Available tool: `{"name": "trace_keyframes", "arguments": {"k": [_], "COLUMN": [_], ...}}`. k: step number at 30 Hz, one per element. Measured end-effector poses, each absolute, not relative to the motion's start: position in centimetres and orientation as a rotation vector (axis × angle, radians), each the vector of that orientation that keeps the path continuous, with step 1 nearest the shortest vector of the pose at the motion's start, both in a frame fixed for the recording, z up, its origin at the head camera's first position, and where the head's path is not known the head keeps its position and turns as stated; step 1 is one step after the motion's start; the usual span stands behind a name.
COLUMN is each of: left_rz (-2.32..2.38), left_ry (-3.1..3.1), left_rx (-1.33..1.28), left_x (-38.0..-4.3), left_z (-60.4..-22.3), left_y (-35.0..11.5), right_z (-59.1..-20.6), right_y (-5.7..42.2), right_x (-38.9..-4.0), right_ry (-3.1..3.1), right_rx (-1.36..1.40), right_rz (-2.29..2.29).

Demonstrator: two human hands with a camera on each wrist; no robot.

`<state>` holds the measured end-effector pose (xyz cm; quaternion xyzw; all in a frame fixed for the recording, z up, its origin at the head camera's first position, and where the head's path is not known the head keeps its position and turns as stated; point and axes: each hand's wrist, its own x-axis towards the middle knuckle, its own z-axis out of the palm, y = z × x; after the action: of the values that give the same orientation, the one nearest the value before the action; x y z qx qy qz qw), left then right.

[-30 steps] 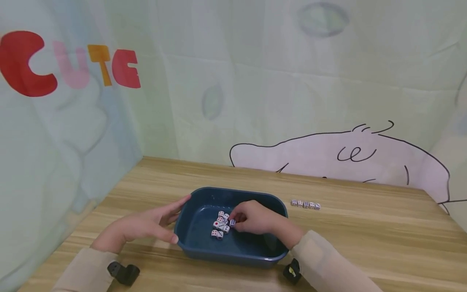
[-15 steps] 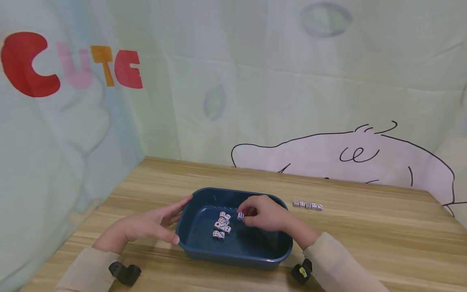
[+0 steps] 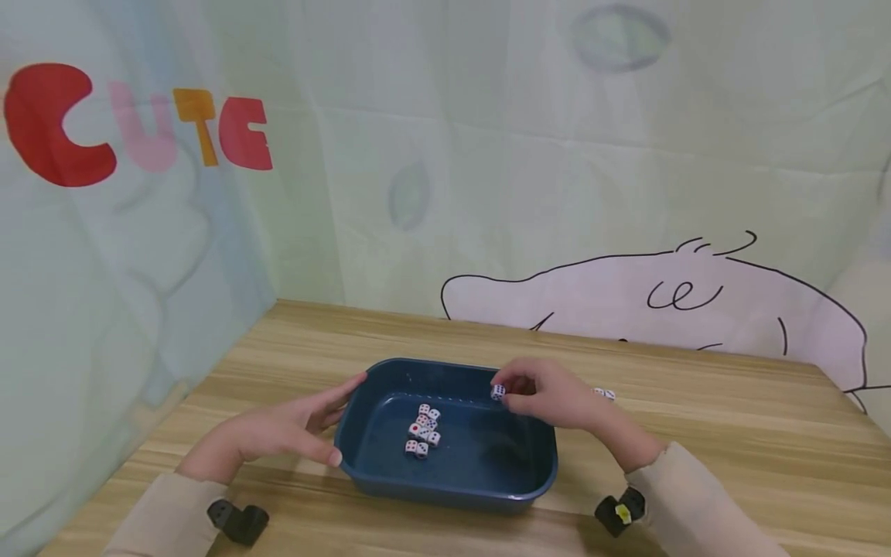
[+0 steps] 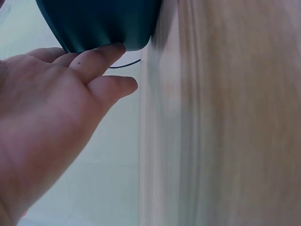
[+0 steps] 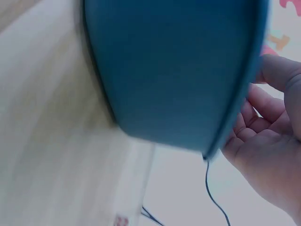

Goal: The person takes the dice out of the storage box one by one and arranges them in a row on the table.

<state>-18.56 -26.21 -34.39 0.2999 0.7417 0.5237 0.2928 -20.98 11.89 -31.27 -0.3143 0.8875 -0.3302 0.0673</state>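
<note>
My right hand (image 3: pixel 550 391) pinches a white die with blue pips (image 3: pixel 498 392) between thumb and fingers, over the far right part of a dark blue rectangular tub (image 3: pixel 445 495). In the right wrist view the tub's wall hides the pinched die. Inside the tub, left of its middle, lies a cluster of white dice (image 3: pixel 421 430) with red or dark pips. My left hand (image 3: pixel 278 429) rests against the tub's left side, fingers extended along the outside and thumb near the front corner. The left wrist view shows those fingers (image 4: pixel 96 63) at the tub's outer wall.
Behind my right hand, a row of dice (image 3: pixel 604 393) on the wooden table (image 3: pixel 696 464) is partly hidden; its right end shows. Printed cloth walls (image 3: pixel 348 193) stand at the left and back of the table. Both wrists wear small black cameras.
My right hand has lifted a die from beside the cluster and carried it right and away from me, towards the tub's far right rim. The left hand stays in place.
</note>
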Motion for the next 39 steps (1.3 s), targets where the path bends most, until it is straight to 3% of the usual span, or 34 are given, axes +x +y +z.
{"name": "trace_keyframes", "arguments": {"k": [15,39], "left_rz": [1.376,1.405], "left_ry": [1.988,1.956], "left_rx": [0.797,0.796], "left_x": [-18.6,-18.5], "left_z": [-34.3,-34.3], "left_y": [-26.2,-26.2], "right_z": [-30.0,-32.2], "right_y": [17.8,25.0], "right_x": [-21.6,-23.0], "right_ry": [2.731,2.916], "right_rx": [-0.776,-0.583], "right_rz": [-1.101,-0.932]}}
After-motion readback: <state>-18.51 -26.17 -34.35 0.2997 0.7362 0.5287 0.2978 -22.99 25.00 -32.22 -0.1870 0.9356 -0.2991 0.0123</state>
